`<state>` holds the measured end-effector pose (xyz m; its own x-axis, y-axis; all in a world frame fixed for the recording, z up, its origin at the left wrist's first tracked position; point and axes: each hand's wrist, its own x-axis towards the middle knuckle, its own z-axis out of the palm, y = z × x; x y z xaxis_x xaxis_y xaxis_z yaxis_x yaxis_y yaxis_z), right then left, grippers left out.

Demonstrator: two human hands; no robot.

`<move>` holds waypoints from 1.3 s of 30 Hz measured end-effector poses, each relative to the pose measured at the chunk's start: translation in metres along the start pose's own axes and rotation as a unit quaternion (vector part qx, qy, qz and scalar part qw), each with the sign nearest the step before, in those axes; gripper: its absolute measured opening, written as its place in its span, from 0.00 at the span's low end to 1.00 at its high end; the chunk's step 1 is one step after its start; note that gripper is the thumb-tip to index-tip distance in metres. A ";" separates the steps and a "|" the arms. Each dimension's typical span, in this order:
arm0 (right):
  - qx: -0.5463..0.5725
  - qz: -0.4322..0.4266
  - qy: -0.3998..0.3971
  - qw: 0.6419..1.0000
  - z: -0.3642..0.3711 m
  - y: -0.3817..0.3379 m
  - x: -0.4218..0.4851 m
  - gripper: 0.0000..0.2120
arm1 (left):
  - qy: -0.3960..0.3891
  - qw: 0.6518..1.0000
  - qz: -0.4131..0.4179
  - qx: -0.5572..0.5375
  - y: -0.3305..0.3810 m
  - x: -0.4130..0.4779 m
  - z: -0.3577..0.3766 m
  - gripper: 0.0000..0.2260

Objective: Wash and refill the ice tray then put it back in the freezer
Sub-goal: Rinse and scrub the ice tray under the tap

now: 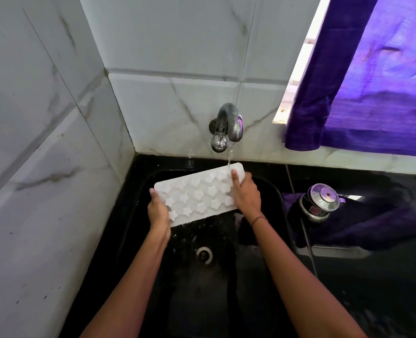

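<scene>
A white ice tray (pixel 197 193) with several flower-shaped cells is held tilted over the black sink (pixel 270 189). My left hand (pixel 158 211) grips its left end and my right hand (pixel 246 193) grips its right end. A thin stream of water from the chrome wall tap (pixel 228 125) lands on the tray's far right corner. Water runs off the tray's near edge into the basin. The drain (pixel 204 254) lies below the tray.
Marbled white tile walls close in on the left and behind. A steel pressure cooker (pixel 320 202) stands on the black counter to the right of the sink. A purple curtain (pixel 372 76) hangs over the window at the upper right.
</scene>
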<state>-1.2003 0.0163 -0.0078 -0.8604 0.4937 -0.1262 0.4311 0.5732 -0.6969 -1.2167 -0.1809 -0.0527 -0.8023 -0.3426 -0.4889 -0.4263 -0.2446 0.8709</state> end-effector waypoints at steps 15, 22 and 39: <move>0.368 0.056 -0.228 0.900 -0.024 0.045 0.015 0.22 | -0.240 0.942 -0.177 -0.151 0.011 0.006 -0.023 0.18; -0.160 -0.156 -0.090 0.971 -0.010 0.032 0.010 0.27 | -0.134 0.983 -0.106 -0.067 0.007 -0.002 0.006 0.16; -0.315 -0.482 -0.167 0.800 0.058 -0.008 -0.047 0.31 | -0.173 0.975 -0.079 -0.116 -0.007 0.003 0.011 0.15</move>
<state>-1.1791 -0.0495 -0.0378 -0.8553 -0.5182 -0.0001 -0.5154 0.8508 -0.1027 -1.2205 -0.1705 -0.0599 -0.8443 0.0320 -0.5349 -0.4817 -0.4827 0.7314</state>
